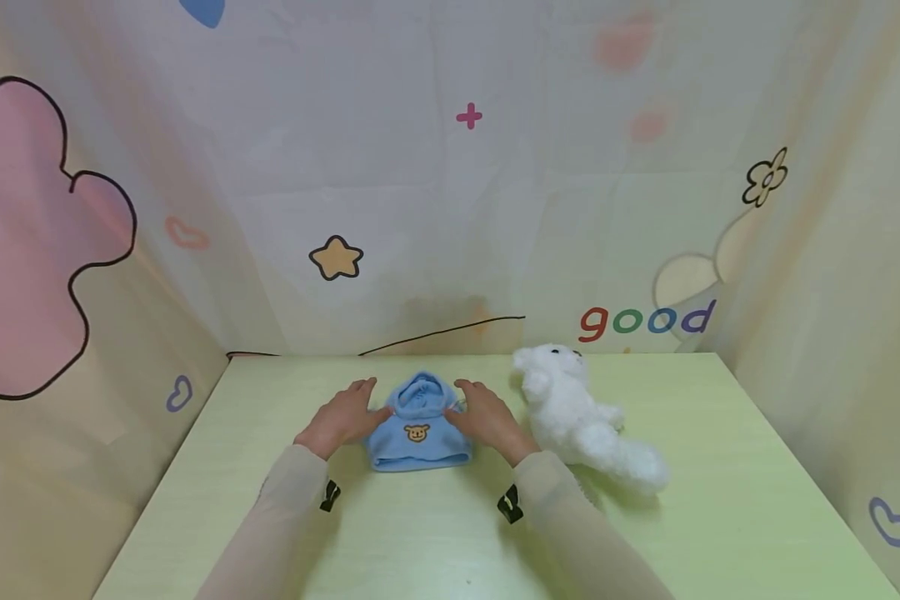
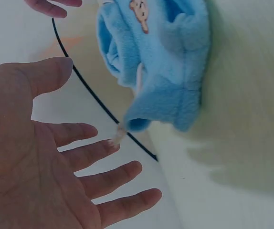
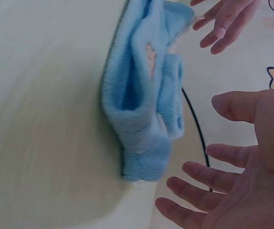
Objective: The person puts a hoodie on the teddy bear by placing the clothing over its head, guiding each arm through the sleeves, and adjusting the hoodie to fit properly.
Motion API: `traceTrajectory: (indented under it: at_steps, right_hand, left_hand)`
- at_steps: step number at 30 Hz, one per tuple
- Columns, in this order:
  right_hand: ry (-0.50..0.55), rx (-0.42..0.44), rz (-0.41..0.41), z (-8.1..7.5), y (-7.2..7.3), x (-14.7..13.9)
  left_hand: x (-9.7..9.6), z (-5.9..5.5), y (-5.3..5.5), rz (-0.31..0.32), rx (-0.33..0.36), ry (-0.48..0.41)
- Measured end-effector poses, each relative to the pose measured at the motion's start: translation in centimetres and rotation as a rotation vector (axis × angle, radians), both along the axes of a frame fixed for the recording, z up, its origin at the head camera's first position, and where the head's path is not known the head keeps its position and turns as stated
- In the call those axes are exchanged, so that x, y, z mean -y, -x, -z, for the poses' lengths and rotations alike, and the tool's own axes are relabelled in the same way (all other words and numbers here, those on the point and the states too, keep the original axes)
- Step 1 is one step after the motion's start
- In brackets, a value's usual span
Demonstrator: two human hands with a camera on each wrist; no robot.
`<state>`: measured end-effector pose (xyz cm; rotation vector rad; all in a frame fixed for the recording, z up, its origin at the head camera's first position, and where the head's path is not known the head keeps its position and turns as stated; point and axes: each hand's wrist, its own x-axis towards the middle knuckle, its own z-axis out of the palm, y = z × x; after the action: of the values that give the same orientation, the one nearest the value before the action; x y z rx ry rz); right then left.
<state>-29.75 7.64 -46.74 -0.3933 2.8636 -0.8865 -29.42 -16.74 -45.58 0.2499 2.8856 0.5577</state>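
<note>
A small light-blue plush hoodie [image 1: 420, 442] with a bear-face patch lies on the table, its hood toward the back wall and its hem toward me. At its left side is my left hand [image 1: 347, 414], fingers spread and slightly bent. My right hand [image 1: 487, 414] mirrors it on the other side, thumb near the hood. In the left wrist view the left palm [image 2: 22, 162] faces the hoodie's sleeve [image 2: 161, 105], holding nothing. The right wrist view has the right palm [image 3: 256, 176] beside the other sleeve [image 3: 146, 160], also without a grip.
A white plush toy [image 1: 570, 408] with a thick fluffy tail lies on the table just right of my right forearm. The pale table [image 1: 720, 500] meets a printed cloth backdrop [image 1: 450, 208] at the back and sides.
</note>
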Motion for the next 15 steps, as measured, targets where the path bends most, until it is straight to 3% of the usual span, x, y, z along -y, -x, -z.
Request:
traceTrajectory:
  at_steps: [8, 15]
  right_hand:
    - [0.010, 0.017, -0.008, 2.0, 0.4, -0.1]
    - [0.009, -0.003, 0.005, 3.0, 1.1, -0.3]
  left_hand:
    - [0.7, 2.0, 0.4, 0.005, 0.032, -0.054]
    - [0.8, 2.3, 0.6, -0.004, 0.049, -0.089]
